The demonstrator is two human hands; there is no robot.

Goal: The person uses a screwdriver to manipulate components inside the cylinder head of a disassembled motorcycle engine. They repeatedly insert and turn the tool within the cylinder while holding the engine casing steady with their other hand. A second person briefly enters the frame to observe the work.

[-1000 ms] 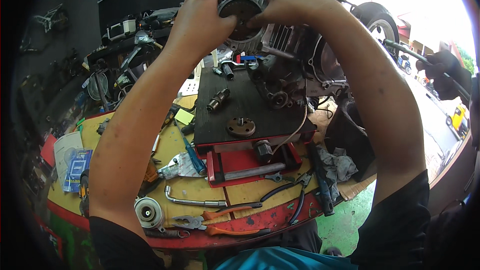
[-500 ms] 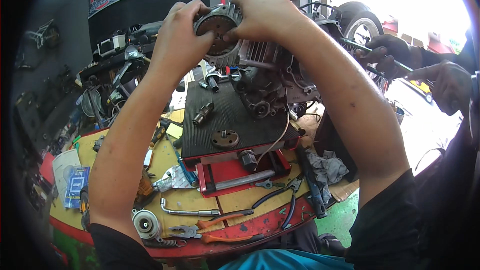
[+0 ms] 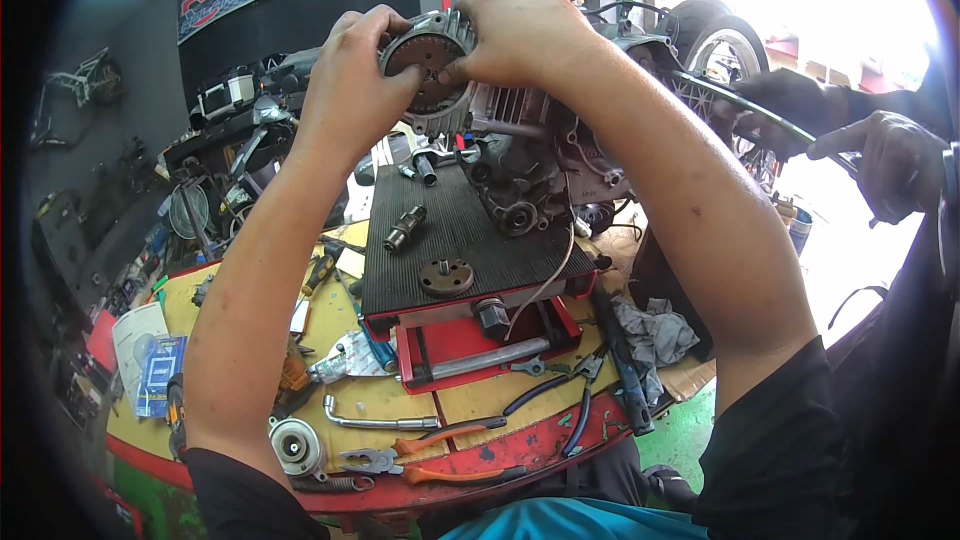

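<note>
- On my feed, the toothed wheel (image 3: 424, 52) sits in the round housing at the near end of the engine (image 3: 515, 180), up above the black-topped stand (image 3: 385, 275).
- My grip is closed on it from both sides: left hand (image 3: 365, 70) and right hand (image 3: 520, 35) curl around the housing, thumbs pressed to the wheel's face. I can't see where every fingertip lands.
- If a thumb slides, perhaps on oil, I'd expect the wheel to tip or drop out.
- Uneven pushing between my two hands could cock it in its seat or pinch a finger.
- A hard shove might rock the engine; I can't tell how firmly it is held.
- The loose shaft (image 3: 405, 230) and round flange (image 3: 446, 278) lie on the stand and could be knocked down to the table (image 3: 400, 405).
- A co-worker's rod (image 3: 745, 102) near my right forearm could bump me and spoil my aim.
</note>
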